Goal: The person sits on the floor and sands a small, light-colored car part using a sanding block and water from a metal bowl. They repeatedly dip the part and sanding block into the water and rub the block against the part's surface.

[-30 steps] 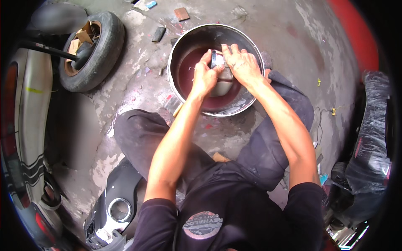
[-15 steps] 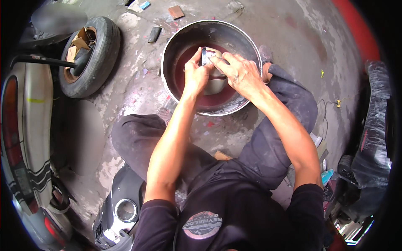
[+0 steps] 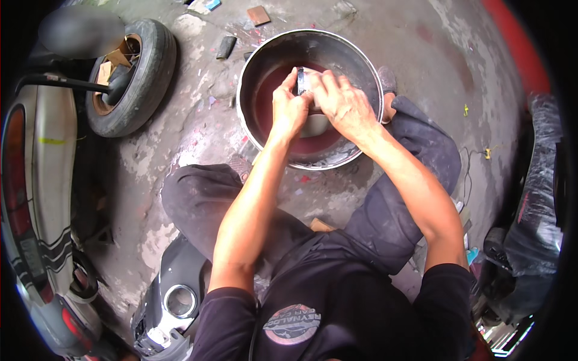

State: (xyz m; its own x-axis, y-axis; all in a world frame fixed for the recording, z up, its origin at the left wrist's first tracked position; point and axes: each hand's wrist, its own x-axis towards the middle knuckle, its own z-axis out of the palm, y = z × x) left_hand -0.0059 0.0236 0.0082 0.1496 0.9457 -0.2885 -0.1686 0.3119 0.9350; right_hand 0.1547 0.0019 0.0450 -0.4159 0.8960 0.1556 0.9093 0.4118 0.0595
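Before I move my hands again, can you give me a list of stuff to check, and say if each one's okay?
1. Left hand holding the pale part: ok, thumb and fingers grip one end.
2. Right hand on the part: ok, it lies over the top.
3. Part inside the rim of the basin, seen from above: ok.
4. Basin upright: ok, its opening faces up.
5. Reddish water in the basin: ok, some is there; depth cannot tell.
6. Part's underside: cannot tell, hidden.

grey floor (image 3: 421, 66): basin (image 3: 265, 66), brown block (image 3: 258, 15), tyre (image 3: 161, 78)
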